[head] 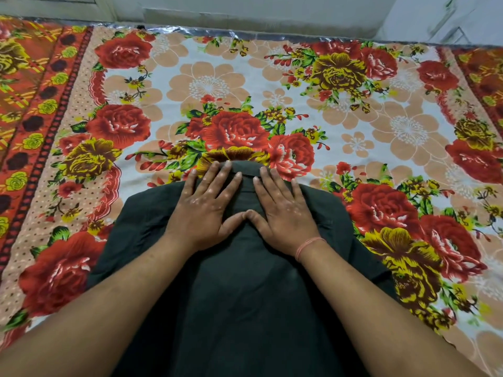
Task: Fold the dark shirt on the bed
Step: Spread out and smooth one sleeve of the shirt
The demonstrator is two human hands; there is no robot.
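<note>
The dark shirt (239,289) lies flat on the bed, running from the bottom edge of the view up to its collar near the middle. Its sleeves spread out to either side at shoulder level. My left hand (206,205) rests palm down on the upper chest of the shirt, fingers apart and reaching the collar. My right hand (283,210) lies flat beside it, also palm down, with a thin pink thread around the wrist. The two thumbs touch at the shirt's centre line. Neither hand grips any cloth.
The bed is covered by a floral bedsheet (299,85) with red and yellow roses on a pale ground. A red patterned border (32,110) runs along the left. A pale wall (258,14) stands behind the bed's far edge.
</note>
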